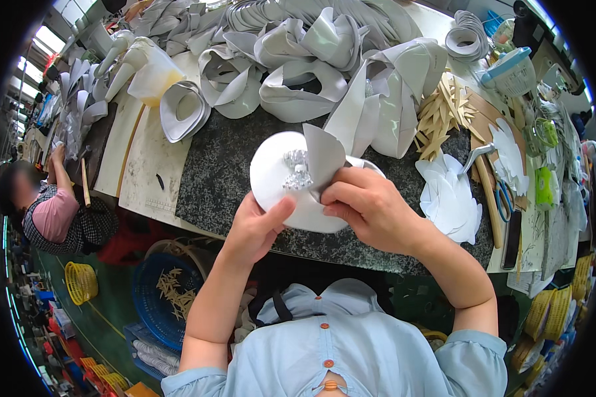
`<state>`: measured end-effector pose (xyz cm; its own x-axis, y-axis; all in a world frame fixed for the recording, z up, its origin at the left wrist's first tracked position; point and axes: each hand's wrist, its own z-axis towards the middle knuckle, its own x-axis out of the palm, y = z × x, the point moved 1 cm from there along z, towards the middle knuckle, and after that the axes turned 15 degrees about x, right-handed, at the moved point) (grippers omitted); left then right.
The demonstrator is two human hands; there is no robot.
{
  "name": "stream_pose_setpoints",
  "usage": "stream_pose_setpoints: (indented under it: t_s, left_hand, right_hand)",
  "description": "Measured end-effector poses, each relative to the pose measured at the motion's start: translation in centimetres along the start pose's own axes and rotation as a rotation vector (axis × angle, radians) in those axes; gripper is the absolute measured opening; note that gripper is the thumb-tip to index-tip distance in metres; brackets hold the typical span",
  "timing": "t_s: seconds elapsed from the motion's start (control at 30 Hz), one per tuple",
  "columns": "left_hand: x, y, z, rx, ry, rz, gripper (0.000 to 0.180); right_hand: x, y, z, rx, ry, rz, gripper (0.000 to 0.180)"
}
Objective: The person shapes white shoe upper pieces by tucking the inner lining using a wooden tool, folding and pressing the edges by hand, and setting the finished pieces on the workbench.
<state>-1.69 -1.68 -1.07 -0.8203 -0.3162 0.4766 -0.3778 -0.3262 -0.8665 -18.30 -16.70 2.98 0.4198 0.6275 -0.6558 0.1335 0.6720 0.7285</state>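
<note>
Above the dark speckled mat I hold a white piece that looks like a shoe upper, with a rounded front and a glittering silver bow-like ornament on it. My left hand grips its near left edge, thumb on top. My right hand has its fingers pinched together on the right side of the piece, at the foot of a raised grey-white flap. The thing's underside and part of its right side are hidden by my hands.
Curved grey-white uppers are heaped along the far side. A bottle of yellowish liquid stands left. At right lie pointed beige pieces, white cut pieces, a hammer and blue-handled scissors. Another person sits far left; a blue basket stands below.
</note>
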Motion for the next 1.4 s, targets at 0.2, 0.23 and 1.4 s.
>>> stream_pose_setpoints:
  t_s: [0.2,0.23,1.4]
  left_hand:
    - [2.0,1.4,0.4,0.08,-0.124,-0.014,0.033]
    - [2.4,1.4,0.3,0.105,-0.16,-0.013,0.032]
    - [-1.9,2.0,-0.9,0.123,-0.194,-0.27,0.036]
  right_hand:
    - [2.2,0.1,-0.3,-0.034,-0.384,-0.039,0.016]
    - [2.3,0.0,-0.5,-0.052,-0.437,-0.053,0.016]
    - [2.0,-1.8,0.2,0.312,-0.253,0.436,0.034]
